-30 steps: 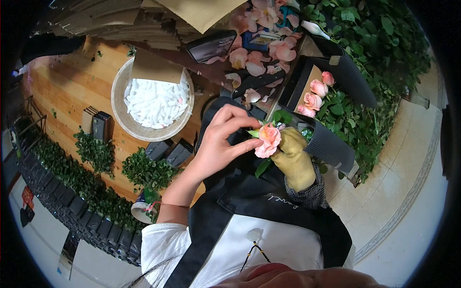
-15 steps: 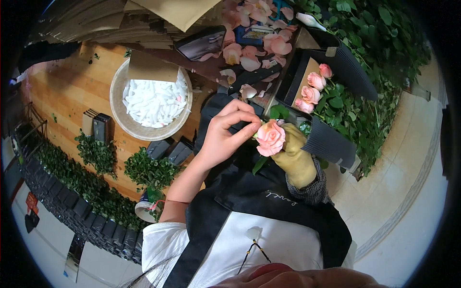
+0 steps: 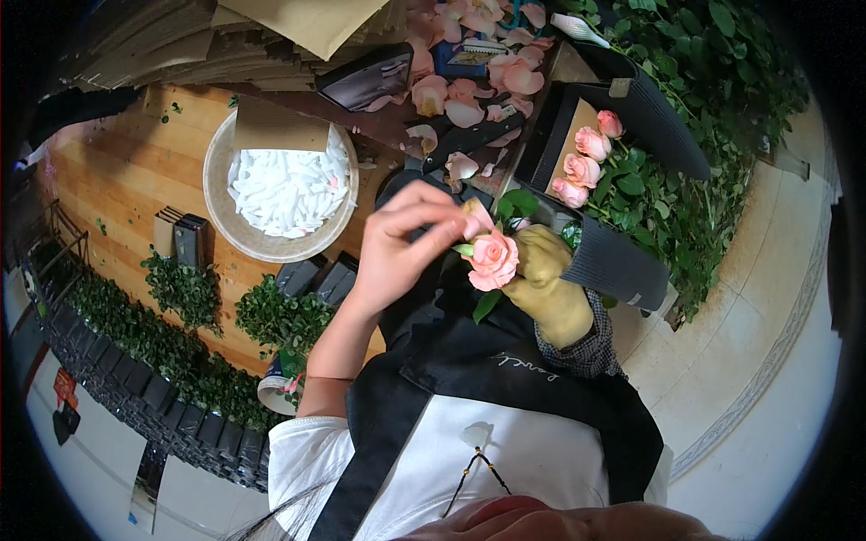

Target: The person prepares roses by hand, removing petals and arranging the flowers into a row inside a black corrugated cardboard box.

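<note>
The right hand, in a yellow-green glove, is wrapped around the stem of a pink rose and holds it upright in front of the black apron, just off the near edge of the wooden surface. The bare left hand reaches across to the bloom, its fingers pressed together on a loose outer petal at the top of the flower.

Near the middle of the surface stands a round pale bowl filled with small white pieces, with a tan card lying across its far rim. At the right edge a dark ribbed bucket lies tilted, holding three more pink roses and their green leaves. Loose pink petals are scattered over the far right corner of the surface, around dark trays. Sprigs of greenery lie along the near edge.
</note>
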`<state>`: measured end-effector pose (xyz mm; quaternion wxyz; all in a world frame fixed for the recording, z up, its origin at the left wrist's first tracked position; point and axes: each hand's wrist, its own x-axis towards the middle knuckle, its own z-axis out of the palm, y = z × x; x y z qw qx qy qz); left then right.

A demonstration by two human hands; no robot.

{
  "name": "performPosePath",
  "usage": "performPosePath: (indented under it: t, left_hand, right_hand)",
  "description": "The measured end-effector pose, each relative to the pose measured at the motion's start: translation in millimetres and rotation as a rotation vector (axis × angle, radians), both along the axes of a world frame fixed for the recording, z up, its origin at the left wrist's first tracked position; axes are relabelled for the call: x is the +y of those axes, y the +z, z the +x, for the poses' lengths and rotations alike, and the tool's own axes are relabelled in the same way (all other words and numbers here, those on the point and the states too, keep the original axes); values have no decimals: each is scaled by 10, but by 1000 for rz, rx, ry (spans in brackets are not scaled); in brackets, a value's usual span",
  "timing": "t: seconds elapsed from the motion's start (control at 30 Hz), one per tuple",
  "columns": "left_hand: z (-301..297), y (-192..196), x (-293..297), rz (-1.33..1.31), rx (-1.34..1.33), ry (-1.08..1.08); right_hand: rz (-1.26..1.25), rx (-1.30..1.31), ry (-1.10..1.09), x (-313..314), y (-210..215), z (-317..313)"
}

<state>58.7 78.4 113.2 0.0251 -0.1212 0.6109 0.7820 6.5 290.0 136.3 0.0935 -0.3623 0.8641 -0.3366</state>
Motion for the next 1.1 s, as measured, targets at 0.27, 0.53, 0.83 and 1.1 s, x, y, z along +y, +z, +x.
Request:
performPosePath:
  t: [0.27, 0.53, 0.83, 1.1]
  left_hand:
    - [172, -131, 89, -597, 0, 260]
    - [89, 117, 149, -211, 116, -42]
    - [2, 297, -10, -15, 284, 3]
    - [75, 605, 365, -25, 128, -131]
  right_hand:
    - [139, 101, -15, -101, 125, -18]
    - [46, 144, 19, -148, 145, -31]
    - [-45, -214, -152, 89, 470, 113]
    - [-292, -237, -154, 477, 936, 233]
